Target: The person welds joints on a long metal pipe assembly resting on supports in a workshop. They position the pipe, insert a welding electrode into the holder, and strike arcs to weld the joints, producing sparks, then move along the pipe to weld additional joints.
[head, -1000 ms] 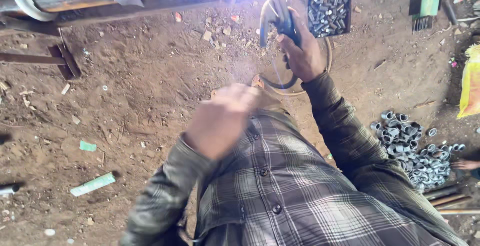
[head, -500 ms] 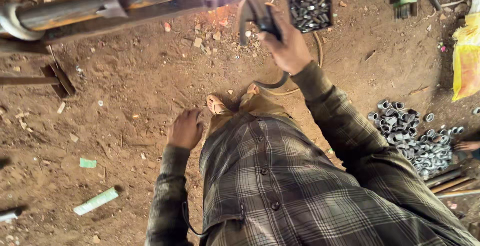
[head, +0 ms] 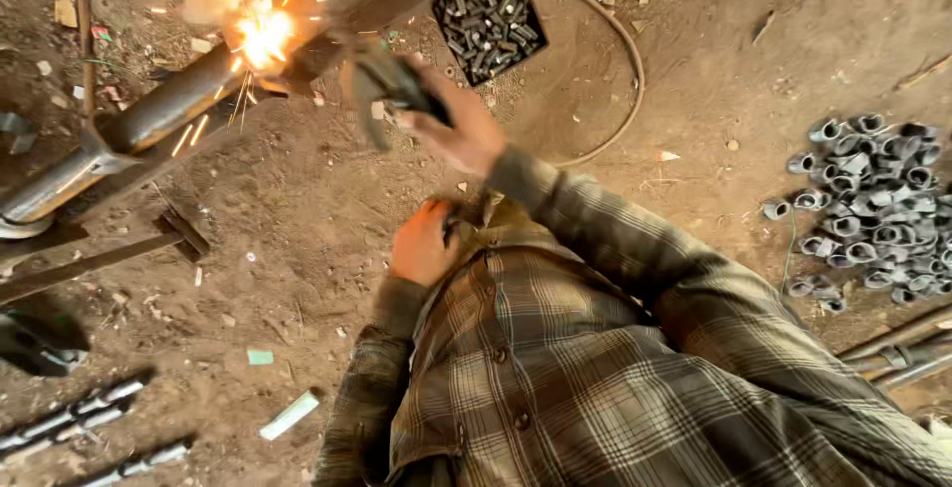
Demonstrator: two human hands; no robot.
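**Sparks at the pipe as the weld runs**

Since half a second ago, the glare at the top edge has become an open burst of sparks, and the left hand has risen from beside the knee to the shirt collar.

Head view: the right hand reaches toward eleven o'clock, fingers wrapped tight round a dark welding holder whose tip points at the long metal pipe. The arc burns on the pipe's upper side, throwing streaks outward. The left hand rests at the collar of the plaid shirt, fingers curled together against the cloth, gripping nothing that can be made out.

At one o'clock from the right hand sits a black crate of small metal pieces; a cable curves over the dirt just beside it. At three o'clock lies a heap of short pipe sections, well apart from both hands.

Judging by the live arc, the seam is mid-weld; how much of it is already joined cannot be told through the glare.
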